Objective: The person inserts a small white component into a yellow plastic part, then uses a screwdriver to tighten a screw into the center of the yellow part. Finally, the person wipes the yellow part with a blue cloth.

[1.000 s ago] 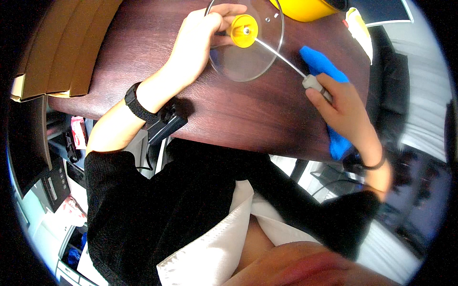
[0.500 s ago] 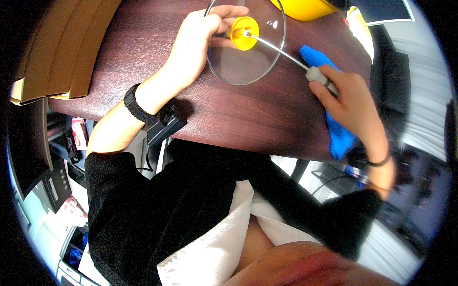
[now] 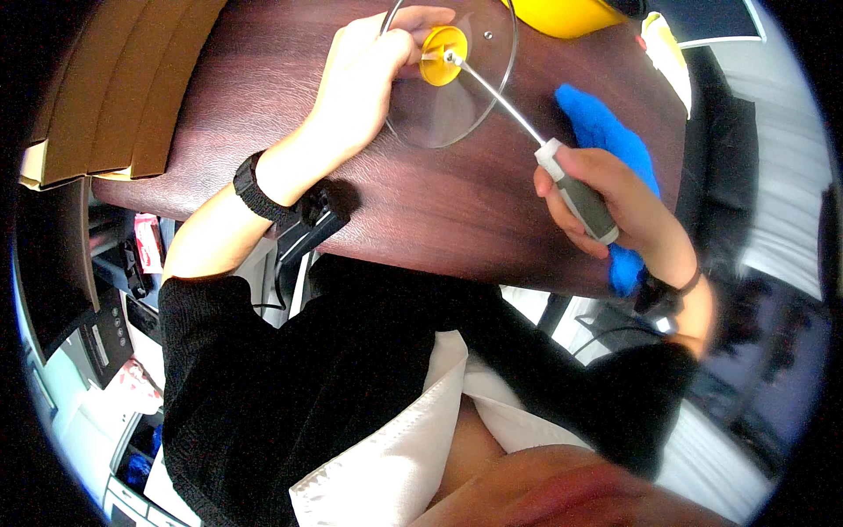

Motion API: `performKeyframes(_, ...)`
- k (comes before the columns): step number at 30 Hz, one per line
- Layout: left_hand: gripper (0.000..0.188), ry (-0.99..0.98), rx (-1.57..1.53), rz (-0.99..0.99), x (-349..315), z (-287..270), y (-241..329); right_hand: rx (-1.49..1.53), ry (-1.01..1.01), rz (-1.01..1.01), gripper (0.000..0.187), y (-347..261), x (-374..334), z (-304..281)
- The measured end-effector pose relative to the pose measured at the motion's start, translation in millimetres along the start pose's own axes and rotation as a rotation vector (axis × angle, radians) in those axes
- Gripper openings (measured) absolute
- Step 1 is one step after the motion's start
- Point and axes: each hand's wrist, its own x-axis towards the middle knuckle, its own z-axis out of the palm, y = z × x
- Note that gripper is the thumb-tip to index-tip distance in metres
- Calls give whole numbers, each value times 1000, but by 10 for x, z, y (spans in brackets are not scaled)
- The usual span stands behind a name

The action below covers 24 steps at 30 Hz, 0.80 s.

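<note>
A round glass pot lid (image 3: 435,114) with a metal rim is held up over the table by my left hand (image 3: 369,70). Its yellow knob (image 3: 443,44) faces me, the fingers of that hand closed around the lid and knob. My right hand (image 3: 606,193) grips a screwdriver (image 3: 580,202) by its grey and white handle. The long metal shaft slants up and left, and its tip meets the screw at the middle of the knob. Beneath my right hand lies a blue cloth (image 3: 615,145).
The dark reddish-brown table (image 3: 421,220) curves toward me. A yellow pot (image 3: 571,18) stands at the far right, beside a white and yellow packet (image 3: 665,61). Brown cardboard (image 3: 123,88) stands at the left. A black device (image 3: 320,220) is at the table's front edge by my left wrist.
My right hand has turned and shifted slightly left and down, showing more of the screwdriver handle. The lid has tilted and moved a little up and left with my left hand.
</note>
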Motion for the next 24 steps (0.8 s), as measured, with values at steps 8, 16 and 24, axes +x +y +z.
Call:
performKeyframes(8, 53, -2, -34, -149, 11, 39, 56, -759, 335, -245, 35, 142, -49, -143)
performKeyframes(16, 53, -23, -141, -141, -11, 24, 29, -1251, 532, -500, 30, 19, -72, -101)
performKeyframes(24, 54, -40, -149, -118, -9, 21, 21, -1267, 517, -513, 25, -7, -89, -108)
